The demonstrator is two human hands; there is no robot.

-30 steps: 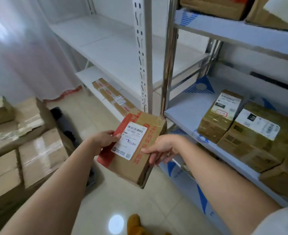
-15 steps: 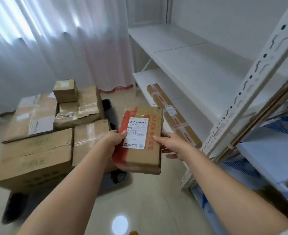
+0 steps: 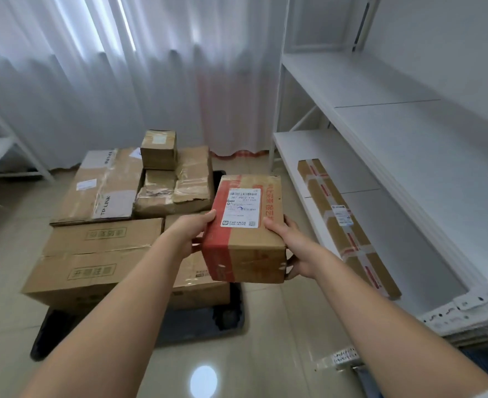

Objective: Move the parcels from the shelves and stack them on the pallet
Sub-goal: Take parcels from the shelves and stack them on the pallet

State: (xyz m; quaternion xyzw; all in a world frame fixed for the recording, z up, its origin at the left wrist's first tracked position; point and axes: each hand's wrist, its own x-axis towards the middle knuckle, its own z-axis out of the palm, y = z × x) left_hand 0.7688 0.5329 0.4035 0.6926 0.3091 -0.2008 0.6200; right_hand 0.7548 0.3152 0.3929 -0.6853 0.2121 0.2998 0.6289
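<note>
1. The parcel [image 3: 247, 225] is a rectangular box of brown corrugated cardboard, held in the air above the near right part of the pallet, with a band of glossy red tape down its left side and a white printed shipping label on its top face; its near face is scuffed and slightly dented.
2. The left hand [image 3: 192, 235] grips the parcel's left edge, thumb on top near the label and fingers curled underneath.
3. The right hand [image 3: 291, 248] grips the right edge in the same way, thumb lying flat on the top face, fingers wrapped below.
4. The pallet [image 3: 202, 323] is a dark, low, rounded-corner platform on the floor, its near edge bare.
5. The stacked boxes [image 3: 99, 245] on it are plain cardboard: two long flat cartons nearest, a broad one with clear shiny tape behind, then crumpled, tape-wrapped ones topped by a small cube-like box [image 3: 159, 149].
6. The shelves [image 3: 380, 139] on the right are smooth white metal boards; a long, narrow carton [image 3: 343, 222] with red-and-white tape lies on the lower one.
7. The floor [image 3: 265, 340] is glossy pale tile, and white pleated curtains [image 3: 122, 67] hang at the far side.
</note>
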